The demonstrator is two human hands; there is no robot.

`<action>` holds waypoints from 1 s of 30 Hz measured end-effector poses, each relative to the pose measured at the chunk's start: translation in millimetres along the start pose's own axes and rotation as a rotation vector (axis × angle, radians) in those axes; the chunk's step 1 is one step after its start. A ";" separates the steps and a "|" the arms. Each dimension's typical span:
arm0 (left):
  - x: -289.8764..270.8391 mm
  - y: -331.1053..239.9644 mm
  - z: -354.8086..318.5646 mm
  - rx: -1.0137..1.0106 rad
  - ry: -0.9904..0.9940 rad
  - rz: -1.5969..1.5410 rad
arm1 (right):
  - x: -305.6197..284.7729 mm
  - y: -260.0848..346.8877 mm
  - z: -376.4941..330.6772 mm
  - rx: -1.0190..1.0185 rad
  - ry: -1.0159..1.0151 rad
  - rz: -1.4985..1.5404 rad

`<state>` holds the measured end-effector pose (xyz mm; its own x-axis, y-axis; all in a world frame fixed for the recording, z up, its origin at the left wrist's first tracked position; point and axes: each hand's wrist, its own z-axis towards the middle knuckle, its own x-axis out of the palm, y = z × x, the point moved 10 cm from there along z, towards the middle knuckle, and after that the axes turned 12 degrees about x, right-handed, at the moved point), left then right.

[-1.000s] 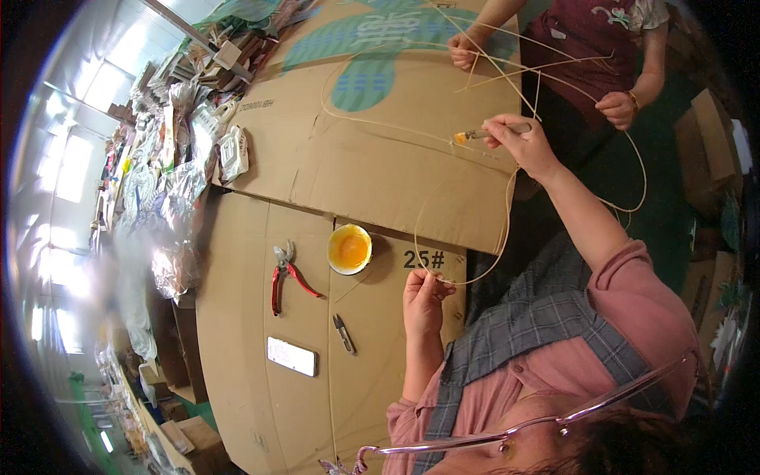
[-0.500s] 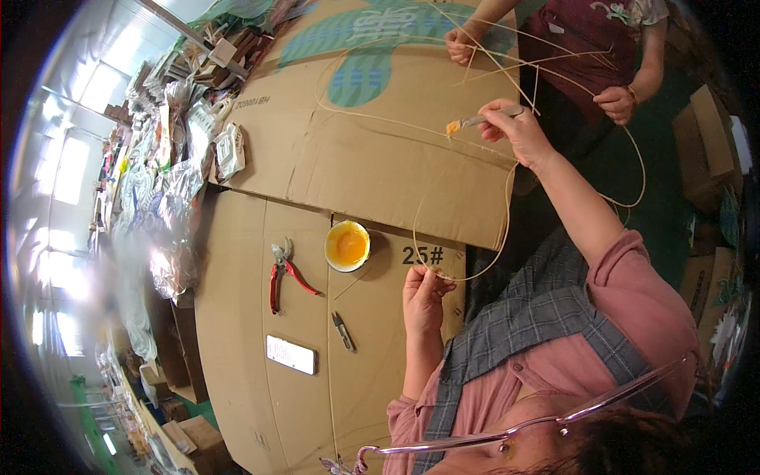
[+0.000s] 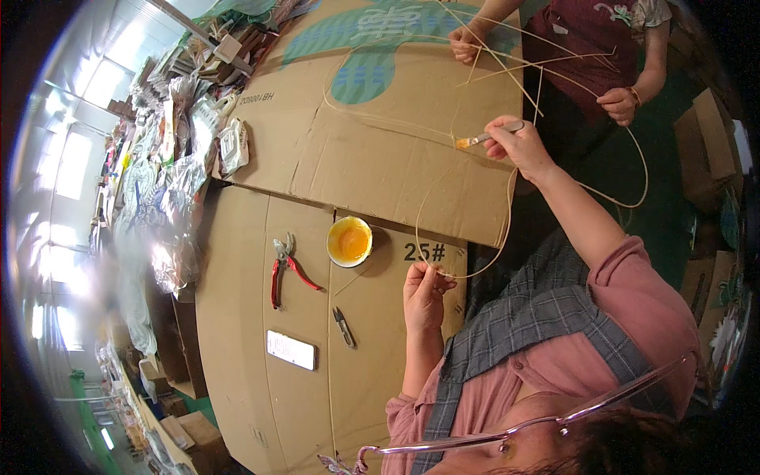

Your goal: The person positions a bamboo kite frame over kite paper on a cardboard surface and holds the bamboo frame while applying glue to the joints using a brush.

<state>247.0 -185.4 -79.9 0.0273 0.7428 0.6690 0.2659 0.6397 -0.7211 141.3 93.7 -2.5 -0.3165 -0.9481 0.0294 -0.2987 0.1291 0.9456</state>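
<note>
One hoop (image 3: 478, 272) is pinched in the left hand (image 3: 424, 299), a brush (image 3: 475, 140) in the right hand (image 3: 518, 150); left of both, a bowl (image 3: 348, 265).

Lt side: white wall (image 3: 97, 139) w/ a row of windows (image 3: 75, 169), v. bright, glass blown out. Clear plastic bags (image 3: 176, 269) etc. heaped in front. Grey bar (image 3: 179, 20) slants across top lt. Cardboard-topped tables (image 3: 235, 317) in ctr. Rt: dk green floor (image 3: 663, 245), cardboard boxes (image 3: 710, 138) nr edge; rt rim v. dark.
</note>
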 end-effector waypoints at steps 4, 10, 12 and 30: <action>-0.7 2.7 -1.1 -0.011 -0.009 -0.002 | -4.6 11.2 -12.4 -0.057 -0.048 0.047; -0.1 2.0 0.0 -0.003 0.009 -0.022 | 32.7 32.3 -45.6 -0.610 -0.098 -0.603; 1.8 0.4 -0.7 0.002 0.000 -0.020 | 39.9 30.8 -56.7 -0.659 -0.047 -0.652; -12.6 12.0 2.0 -0.017 -0.014 0.003 | 34.9 44.9 -88.9 -0.612 -0.027 -0.450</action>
<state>248.0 -186.7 -97.4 0.0147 0.7477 0.6638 0.2826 0.6337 -0.7201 197.0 40.5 69.8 -0.3069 -0.8627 -0.4020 0.1460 -0.4601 0.8758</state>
